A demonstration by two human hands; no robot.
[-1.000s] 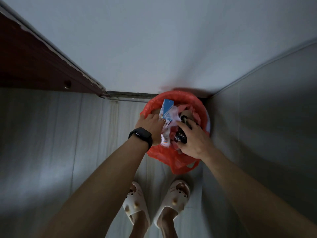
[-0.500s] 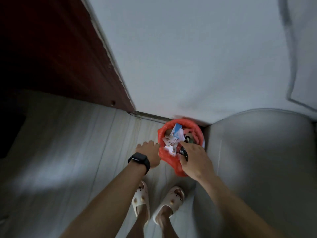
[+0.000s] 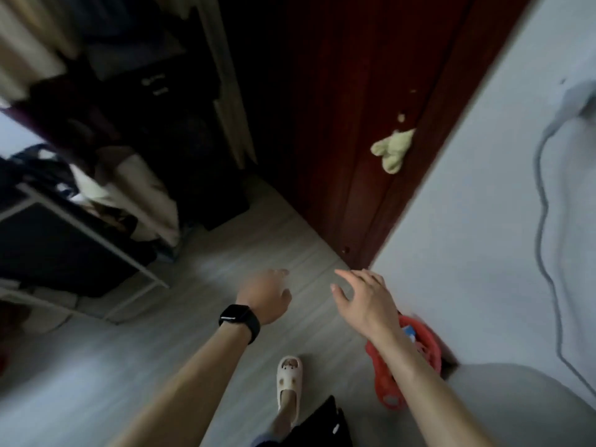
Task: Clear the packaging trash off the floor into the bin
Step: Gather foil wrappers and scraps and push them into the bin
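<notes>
The hands hung empty above the floor. The left hand was blurred, its back to the camera and its fingers loosely bent around nothing, with a black smartwatch on its wrist. The right hand was held just beside it, fingers spread and slightly arched, gripping nothing. The bin, lined with a red bag, stood on the floor against the white wall, below the right forearm, which hid part of its rim. A piece of blue-and-white packaging showed inside the bin. Any print on it was too blurred to read. A cream slipper stood on the grey wood-look floor, well left of the bin. A dark red door ran along the wall's left edge, and a pale green soft thing hung on it. A grey cable trailed down the wall at the right. At the left stood a white-framed rack with clothes on it. Behind it, a dark cabinet carried pale marks too smeared to read. A grey rounded surface filled the lower right corner, next to the bin.
</notes>
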